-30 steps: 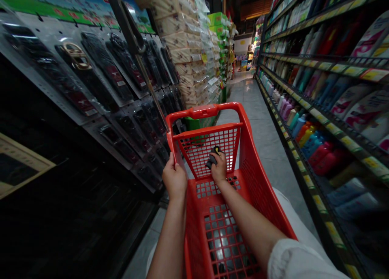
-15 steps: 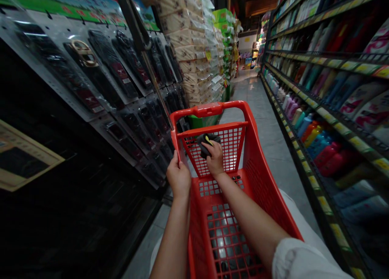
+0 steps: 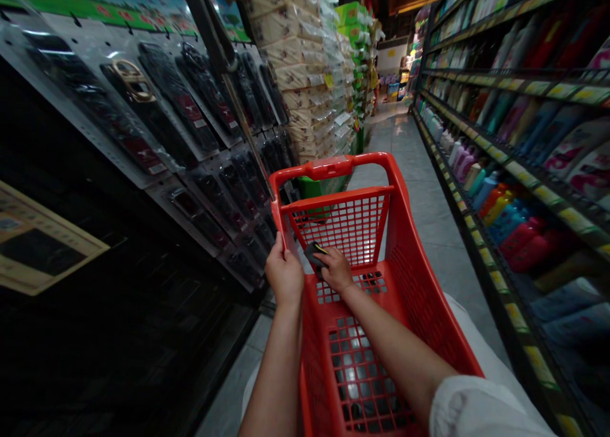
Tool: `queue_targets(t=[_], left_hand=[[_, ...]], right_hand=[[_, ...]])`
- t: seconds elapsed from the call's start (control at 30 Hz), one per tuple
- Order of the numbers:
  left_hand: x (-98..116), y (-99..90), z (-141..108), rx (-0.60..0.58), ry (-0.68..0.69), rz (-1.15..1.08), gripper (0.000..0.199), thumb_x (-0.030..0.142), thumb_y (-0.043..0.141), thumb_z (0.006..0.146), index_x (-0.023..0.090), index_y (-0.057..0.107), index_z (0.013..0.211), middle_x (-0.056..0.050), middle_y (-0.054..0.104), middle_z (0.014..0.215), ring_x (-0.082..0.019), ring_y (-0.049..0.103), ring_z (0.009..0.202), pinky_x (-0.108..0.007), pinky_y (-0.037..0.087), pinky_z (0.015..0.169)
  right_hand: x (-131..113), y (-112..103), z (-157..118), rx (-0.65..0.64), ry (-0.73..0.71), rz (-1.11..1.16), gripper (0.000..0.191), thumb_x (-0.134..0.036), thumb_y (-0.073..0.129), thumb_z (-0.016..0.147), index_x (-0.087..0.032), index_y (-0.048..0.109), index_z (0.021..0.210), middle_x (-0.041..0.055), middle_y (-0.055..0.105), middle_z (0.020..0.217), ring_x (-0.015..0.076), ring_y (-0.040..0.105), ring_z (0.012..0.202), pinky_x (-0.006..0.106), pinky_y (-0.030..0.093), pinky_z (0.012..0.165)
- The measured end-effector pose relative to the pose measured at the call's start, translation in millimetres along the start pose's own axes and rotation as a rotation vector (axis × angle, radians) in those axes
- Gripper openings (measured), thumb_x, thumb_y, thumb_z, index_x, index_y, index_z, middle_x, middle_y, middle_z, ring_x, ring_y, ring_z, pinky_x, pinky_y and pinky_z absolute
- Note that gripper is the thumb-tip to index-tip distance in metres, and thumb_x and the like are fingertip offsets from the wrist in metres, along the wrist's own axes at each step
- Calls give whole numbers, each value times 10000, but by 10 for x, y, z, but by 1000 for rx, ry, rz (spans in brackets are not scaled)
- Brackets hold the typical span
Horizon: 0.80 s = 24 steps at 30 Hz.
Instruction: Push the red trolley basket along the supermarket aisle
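A red plastic shopping basket (image 3: 405, 259) with lattice walls and a handle stands upright before me; I look down into it. My left hand (image 3: 284, 273) is closed round its left rim, thumb on top. Inside the basket, my right hand (image 3: 337, 268) grips a dark grey cloth (image 3: 315, 253) with a yellow edge. The cloth is bunched near the lower left corner of the far lattice panel (image 3: 345, 224). Part of it is hidden by my fingers.
Packaged belts (image 3: 183, 100) hang on a rack close at the left, with a dark pole (image 3: 214, 33) in front. Stacked tissue packs (image 3: 305, 75) stand beyond. Shelves of bottles (image 3: 495, 202) line the right side. The tiled aisle (image 3: 395, 151) runs ahead.
My right hand has moved the cloth down and slightly left, from the middle of the lattice panel to its lower corner. The left hand keeps its hold on the rim.
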<state>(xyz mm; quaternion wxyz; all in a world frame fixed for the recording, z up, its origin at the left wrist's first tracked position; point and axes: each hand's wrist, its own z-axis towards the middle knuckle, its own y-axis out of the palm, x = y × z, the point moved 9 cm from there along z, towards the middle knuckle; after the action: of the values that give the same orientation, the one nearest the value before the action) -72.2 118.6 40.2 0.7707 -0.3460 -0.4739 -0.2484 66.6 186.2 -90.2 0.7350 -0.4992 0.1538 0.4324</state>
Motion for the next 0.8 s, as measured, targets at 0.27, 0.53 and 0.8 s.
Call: queue_targets(t=[0.27,0.53,0.8], left_hand=[[25,10,-9,-13,-26,48,529,14,447,875,103,565,1382,-114,590,1403,-178,547,1317,-299,372,1144],[31,29,15,1,21,76,525,33,473,870,127,581,1375,-104,611,1382,-181,565,1296,-288,382,1133],[77,1,-1,11,15,80,514,37,486,859,110,597,1355,-117,612,1376,-190,581,1278,-286,399,1118]], right_hand=[[-365,150,312,-148,-128,-352,391,-123,490,945,-318,680,1227,18,451,1542,289,372,1360,519,423,1001],[188,525,-254,-363,-78,-360,287,-117,513,924,-242,759,1004,26,524,1486,270,425,1334,441,438,962],[1168,-317,-698,226,524,-86,327,-145,476,855,-217,772,974,129,661,1228,271,564,1120,414,441,945]])
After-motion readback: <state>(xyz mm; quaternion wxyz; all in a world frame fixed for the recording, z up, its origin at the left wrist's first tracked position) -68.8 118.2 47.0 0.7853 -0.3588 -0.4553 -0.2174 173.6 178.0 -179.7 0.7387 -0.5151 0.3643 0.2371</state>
